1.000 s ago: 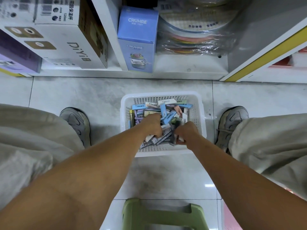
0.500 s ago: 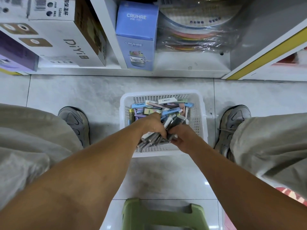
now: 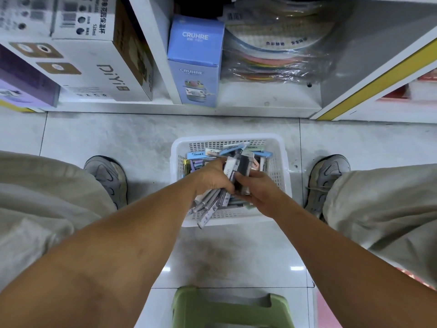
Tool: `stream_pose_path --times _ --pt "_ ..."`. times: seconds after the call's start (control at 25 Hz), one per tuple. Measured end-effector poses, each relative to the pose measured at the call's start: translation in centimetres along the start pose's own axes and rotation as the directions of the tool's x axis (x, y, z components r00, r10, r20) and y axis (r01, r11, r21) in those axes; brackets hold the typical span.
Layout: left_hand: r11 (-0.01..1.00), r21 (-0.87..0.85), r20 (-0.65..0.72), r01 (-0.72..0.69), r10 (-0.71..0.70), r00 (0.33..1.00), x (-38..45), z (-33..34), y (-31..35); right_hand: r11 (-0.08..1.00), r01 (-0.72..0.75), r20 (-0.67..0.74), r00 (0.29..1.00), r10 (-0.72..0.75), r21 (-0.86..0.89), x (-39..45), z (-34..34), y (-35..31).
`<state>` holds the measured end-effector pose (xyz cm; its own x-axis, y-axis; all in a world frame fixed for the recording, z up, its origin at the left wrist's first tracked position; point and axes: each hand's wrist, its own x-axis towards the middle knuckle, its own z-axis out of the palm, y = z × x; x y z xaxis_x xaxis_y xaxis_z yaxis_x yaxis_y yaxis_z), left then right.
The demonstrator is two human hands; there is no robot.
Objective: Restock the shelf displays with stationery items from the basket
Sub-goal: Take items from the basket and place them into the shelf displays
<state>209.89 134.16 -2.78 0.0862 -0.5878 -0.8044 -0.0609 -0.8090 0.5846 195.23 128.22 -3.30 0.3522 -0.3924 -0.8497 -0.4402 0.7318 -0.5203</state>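
Hands (image 3: pixel 214 178) (image 3: pixel 257 189) clutch pen packs (image 3: pixel 236 171) over white basket (image 3: pixel 281 166).

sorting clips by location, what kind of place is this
Most likely a retail shop aisle, probably a stationery or general goods store. Boxed products such as the blue CRUHRE box stand on a low white shelf, and a white basket of packaged stationery sits on the tiled floor.
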Motion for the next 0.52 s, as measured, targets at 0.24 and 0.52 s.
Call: stream_pose_path --times 0.24,0.52 --pt "0.995 0.097 -0.060 -0.009 0.015 0.998 -0.4 -0.1 0.4 0.936 0.119 -0.146 0.974 -0.175 -0.332 -0.3 -1.5 -1.7" --pt "0.988 0.099 -0.035 -0.120 0.124 0.992 -1.2 -0.3 1.4 0.859 0.104 -0.186 0.957 -0.224 -0.502 -0.6 -3.3 -1.3"
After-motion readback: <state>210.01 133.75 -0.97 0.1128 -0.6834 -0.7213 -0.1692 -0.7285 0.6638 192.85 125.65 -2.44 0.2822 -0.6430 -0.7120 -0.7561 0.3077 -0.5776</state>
